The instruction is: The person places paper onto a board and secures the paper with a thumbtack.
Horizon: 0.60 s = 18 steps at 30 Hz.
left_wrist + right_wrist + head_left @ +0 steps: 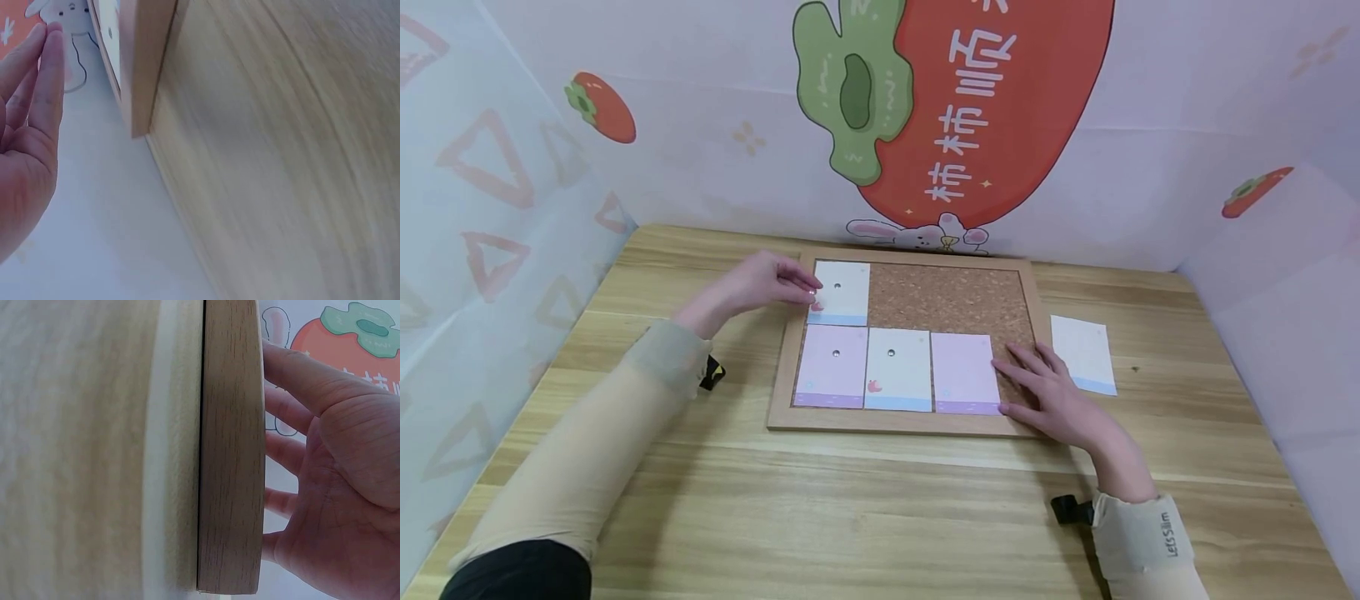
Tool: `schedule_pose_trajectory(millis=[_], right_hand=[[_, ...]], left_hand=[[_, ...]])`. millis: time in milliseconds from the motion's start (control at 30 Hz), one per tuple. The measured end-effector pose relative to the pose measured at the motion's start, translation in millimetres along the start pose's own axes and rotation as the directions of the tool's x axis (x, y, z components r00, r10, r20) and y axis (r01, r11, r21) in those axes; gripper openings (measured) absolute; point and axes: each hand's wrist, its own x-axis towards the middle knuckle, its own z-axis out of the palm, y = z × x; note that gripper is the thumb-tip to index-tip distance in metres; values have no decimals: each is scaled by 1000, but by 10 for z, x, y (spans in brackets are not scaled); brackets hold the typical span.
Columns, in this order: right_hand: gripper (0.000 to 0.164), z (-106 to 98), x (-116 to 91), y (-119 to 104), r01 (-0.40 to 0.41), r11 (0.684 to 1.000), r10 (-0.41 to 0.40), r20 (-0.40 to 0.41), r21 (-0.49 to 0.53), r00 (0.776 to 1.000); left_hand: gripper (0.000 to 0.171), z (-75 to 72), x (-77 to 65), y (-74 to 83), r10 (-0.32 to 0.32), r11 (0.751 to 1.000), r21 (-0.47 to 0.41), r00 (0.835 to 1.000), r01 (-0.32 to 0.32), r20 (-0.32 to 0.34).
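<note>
In the head view, a wood-framed cork board [951, 296] lies on the table and bears several cards. My left hand [760, 282] is at its upper left, thumb and fingertips drawn together over the edge of a white card [848, 300]. A tiny bright spot shows at those fingertips; I cannot tell whether they pinch anything. Silver pins dot this card, a lilac card [831, 371] and another white card [910, 371]. My right hand [1052, 398] spreads over the board's right frame, fingertips at the edge of a second lilac card [962, 367], which shows no pin.
A loose white card [1084, 354] lies on the table [850, 508] right of the board. Behind the table stands a wall sheet [715, 175] with a big persimmon print. Each wrist wears a band with a small black camera.
</note>
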Motion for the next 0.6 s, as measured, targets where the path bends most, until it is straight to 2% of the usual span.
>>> schedule_pose_trajectory(millis=[167,333,433,600], right_hand=[[62,0,6,6,-6,1000,6,7,0,1000],[62,2,15,5,1,1000,-1,6,0,1000],[62,5,14,6,5,1000,-5,2,-1,1000],[62,9,9,13,2,1000,-2,0,-1,1000]], left_hand=[[25,51,7,70,10,996,88,999,-6,-50],[17,98,25,122,-6,992,125,996,18,-92],[14,149,34,189,-4,994,111,996,13,-85],[9,267,42,354,53,994,97,998,-49,-30]])
